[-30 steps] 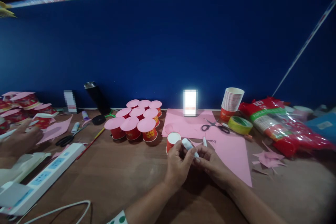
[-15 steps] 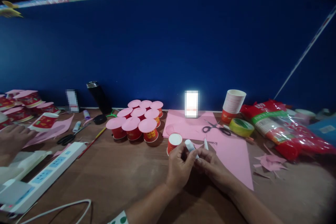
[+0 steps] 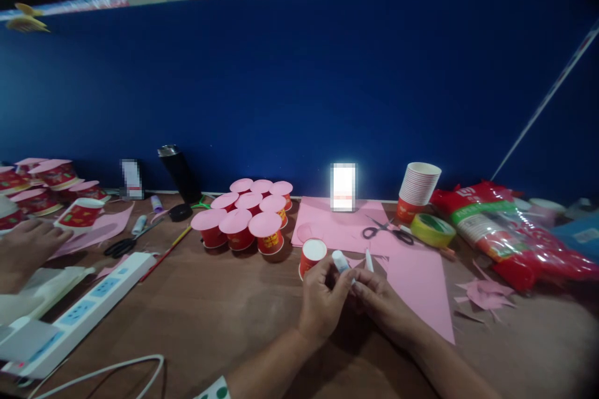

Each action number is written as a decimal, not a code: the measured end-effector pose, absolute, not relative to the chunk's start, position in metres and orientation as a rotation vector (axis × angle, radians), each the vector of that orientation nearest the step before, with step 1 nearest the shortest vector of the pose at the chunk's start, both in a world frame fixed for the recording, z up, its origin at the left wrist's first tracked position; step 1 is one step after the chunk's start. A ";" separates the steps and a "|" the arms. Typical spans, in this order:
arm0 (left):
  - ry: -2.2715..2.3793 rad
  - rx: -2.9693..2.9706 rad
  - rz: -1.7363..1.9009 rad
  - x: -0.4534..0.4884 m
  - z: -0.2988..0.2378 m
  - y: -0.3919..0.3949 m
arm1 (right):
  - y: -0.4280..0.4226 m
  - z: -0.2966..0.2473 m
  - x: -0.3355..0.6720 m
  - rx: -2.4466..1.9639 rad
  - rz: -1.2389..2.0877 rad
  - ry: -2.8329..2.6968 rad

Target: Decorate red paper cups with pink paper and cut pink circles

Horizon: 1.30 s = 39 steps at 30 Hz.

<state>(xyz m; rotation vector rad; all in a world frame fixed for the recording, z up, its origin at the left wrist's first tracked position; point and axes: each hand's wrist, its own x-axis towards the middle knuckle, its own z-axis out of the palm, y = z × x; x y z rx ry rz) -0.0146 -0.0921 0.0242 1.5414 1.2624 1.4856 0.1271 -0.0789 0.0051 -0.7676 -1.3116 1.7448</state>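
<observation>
My left hand (image 3: pixel 322 300) and my right hand (image 3: pixel 378 304) meet over the brown table, both closed on a small white glue stick (image 3: pixel 340 260) whose end pokes up between them. Just behind my left hand stands an upturned red paper cup (image 3: pixel 311 254). A white pen (image 3: pixel 369 259) lies on the pink paper sheet (image 3: pixel 416 277) beside my right hand. Behind the cup lies a loose pink paper disc (image 3: pixel 303 232).
A cluster of several red cups with pink disc tops (image 3: pixel 248 219) stands left of centre. Scissors (image 3: pixel 387 230), a yellow tape roll (image 3: pixel 433 229), a stack of cups (image 3: pixel 417 190) and a red packet (image 3: pixel 505 234) lie at right. A power strip (image 3: pixel 75 315) and another person's hand (image 3: pixel 25 249) are at left.
My hands stay together on the glue stick with only small shifts. The other person's hand at left has let go of a cup and drawn back toward the table edge.
</observation>
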 end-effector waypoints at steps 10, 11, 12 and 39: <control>1.251 1.535 1.472 -0.015 0.024 -0.092 | -0.080 0.010 0.126 -0.717 1.767 -1.335; 1.249 1.533 1.473 -0.015 0.024 -0.092 | -0.080 0.010 0.126 -0.717 1.766 -1.335; 1.246 1.532 1.471 -0.015 0.024 -0.092 | -0.081 0.011 0.126 -0.720 1.765 -1.338; 1.222 1.503 1.438 -0.015 0.024 -0.093 | -0.080 0.009 0.127 -0.738 1.732 -1.389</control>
